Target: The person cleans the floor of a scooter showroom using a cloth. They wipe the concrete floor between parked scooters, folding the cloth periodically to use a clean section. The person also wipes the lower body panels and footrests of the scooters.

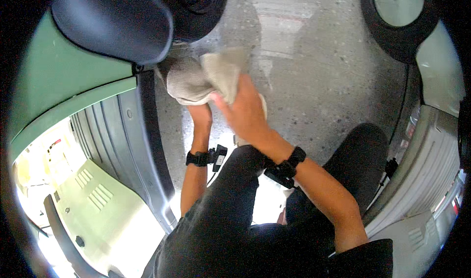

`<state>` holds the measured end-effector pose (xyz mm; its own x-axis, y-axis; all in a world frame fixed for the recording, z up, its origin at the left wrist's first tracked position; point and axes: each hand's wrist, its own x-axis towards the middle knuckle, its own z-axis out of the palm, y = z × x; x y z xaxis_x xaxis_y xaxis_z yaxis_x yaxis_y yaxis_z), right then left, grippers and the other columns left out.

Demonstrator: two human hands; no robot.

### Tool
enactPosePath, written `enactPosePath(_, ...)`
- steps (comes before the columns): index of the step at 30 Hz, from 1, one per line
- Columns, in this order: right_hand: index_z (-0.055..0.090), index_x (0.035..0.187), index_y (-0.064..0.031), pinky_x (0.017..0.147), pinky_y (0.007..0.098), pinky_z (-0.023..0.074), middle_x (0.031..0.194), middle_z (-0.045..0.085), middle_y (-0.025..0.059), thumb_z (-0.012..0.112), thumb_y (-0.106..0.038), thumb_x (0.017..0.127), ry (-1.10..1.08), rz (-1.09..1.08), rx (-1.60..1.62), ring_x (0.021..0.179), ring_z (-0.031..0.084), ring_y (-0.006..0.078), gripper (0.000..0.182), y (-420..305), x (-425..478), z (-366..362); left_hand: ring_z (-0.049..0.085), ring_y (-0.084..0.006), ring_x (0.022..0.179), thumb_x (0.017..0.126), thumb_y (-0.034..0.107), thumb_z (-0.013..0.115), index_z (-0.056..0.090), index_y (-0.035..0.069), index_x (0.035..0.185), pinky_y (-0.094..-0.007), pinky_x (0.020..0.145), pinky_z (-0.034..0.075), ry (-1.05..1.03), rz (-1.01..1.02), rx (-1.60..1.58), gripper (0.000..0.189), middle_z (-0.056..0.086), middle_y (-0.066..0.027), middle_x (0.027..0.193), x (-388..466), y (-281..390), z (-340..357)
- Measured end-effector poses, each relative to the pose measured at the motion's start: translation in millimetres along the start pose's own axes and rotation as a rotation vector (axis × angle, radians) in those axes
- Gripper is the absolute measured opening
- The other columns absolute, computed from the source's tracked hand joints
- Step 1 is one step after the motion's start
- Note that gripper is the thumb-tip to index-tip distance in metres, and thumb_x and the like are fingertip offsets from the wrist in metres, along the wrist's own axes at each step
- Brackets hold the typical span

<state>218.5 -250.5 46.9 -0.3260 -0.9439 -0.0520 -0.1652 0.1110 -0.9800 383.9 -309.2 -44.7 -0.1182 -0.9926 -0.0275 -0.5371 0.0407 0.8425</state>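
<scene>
A beige cloth (187, 80) covers most of my left hand (201, 114). Only the wrist side of that hand shows; its fingers are hidden under the fabric. My right hand (245, 110) grips a raised, motion-blurred fold of the same cloth, thumb toward the left hand. Both hands are low over the concrete floor, just beyond my knee. Close to the cloth, on its upper left, are a dark rounded plastic cover (114, 20) and a black tyre (200, 11) of a green motor scooter (73, 64).
The green scooter's grey ribbed footboard (121, 127) runs along my left. On my right stands a second, pale scooter with a wheel (390, 35) and ribbed footboard (423, 167). Speckled concrete floor (309, 90) lies between them. Black straps with small devices (219, 158) circle both wrists.
</scene>
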Motion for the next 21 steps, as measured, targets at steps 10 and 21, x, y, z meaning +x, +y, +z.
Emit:
enactPosePath(10, 0.058, 0.122, 0.006, 0.112, 0.0527, 0.0337, 0.147, 0.035, 0.0313, 0.063, -0.027, 0.088, 0.089, -0.362, -0.243, 0.134, 0.037, 0.0477, 0.047, 29, 63, 32, 0.049, -0.0349, 0.129, 0.098, 0.011, 0.053, 0.055, -0.005, 0.131, -0.0459, 0.114, 0.029, 0.262, 0.408, 0.083, 0.037, 0.054, -0.0207, 0.137, 40, 36, 0)
enactPosePath(21, 0.068, 0.12, -0.0156, 0.112, 0.0496, 0.0361, 0.157, 0.033, 0.0095, 0.059, -0.019, 0.085, 0.237, -0.589, -0.419, 0.137, 0.039, 0.0358, 0.036, 27, 94, 57, 0.042, -0.0373, 0.135, 0.103, 0.019, 0.042, 0.046, -0.004, 0.139, -0.0447, 0.113, 0.031, 0.156, 0.538, 0.143, 0.043, 0.046, -0.0237, 0.145, 77, 7, -2)
